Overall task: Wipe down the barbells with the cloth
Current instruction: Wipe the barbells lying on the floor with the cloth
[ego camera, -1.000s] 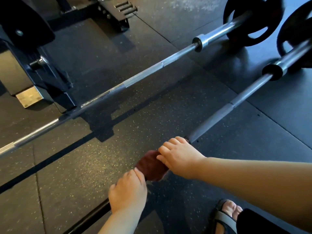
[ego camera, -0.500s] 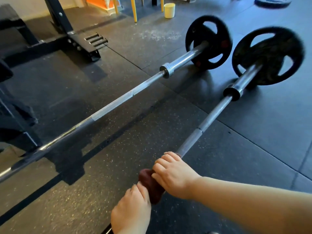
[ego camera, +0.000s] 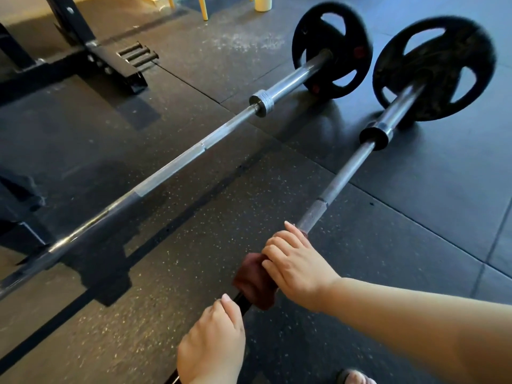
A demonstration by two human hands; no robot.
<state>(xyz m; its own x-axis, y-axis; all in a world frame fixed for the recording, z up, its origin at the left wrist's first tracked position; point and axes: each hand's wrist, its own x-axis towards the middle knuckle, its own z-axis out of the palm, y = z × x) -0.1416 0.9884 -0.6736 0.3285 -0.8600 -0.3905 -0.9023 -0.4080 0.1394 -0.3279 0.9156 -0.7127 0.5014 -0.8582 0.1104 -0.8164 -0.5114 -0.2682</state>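
Here, maroon cloth (ego camera: 253,284) bunched (under right hand (ego camera: 296,267)), knurled steel barbell (ego camera: 340,181).

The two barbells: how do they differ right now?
The near barbell is held by both hands: the right hand wraps the red cloth round it, the left hand grips it bare; the far barbell is untouched. The near barbell's collar is black, the far barbell's silver. Both rest on the floor with a black plate.

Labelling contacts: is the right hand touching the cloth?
Touching. Head view: the right hand grips the cloth wrapped round the bar.
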